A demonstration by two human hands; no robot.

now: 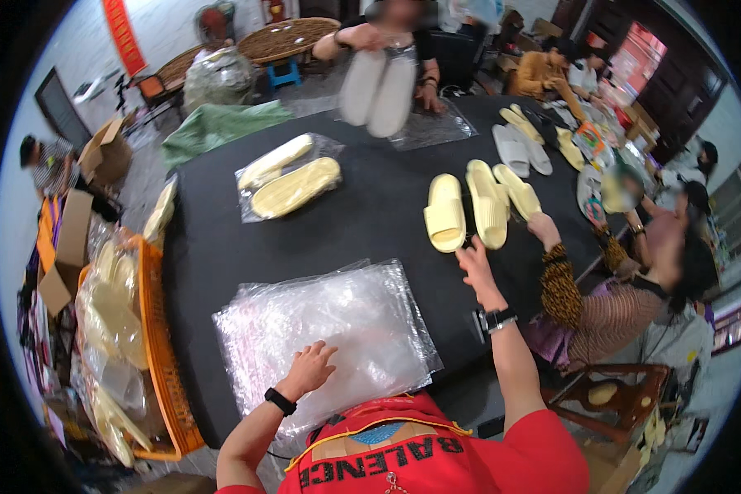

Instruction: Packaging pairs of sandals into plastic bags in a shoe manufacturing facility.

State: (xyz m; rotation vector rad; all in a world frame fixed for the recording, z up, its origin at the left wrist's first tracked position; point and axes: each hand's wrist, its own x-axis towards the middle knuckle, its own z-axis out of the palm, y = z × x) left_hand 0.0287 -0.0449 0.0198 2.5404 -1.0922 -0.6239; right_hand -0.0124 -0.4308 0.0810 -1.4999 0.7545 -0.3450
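Surface (362,222): black, round-edged.
On it: clear bags (325,329), bagged slippers (288,183), loose yellow slippers (477,210), white slippers (520,150).

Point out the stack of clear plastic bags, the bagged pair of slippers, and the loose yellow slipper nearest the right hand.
stack of clear plastic bags (337,329): head view, middle of the top bag.
bagged pair of slippers (292,188): head view, nearer slipper's sole.
loose yellow slipper (445,212): head view, its strap.

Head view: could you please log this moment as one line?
left hand: flat on clear bags | right hand: open, reaching toward yellow slippers | table: black
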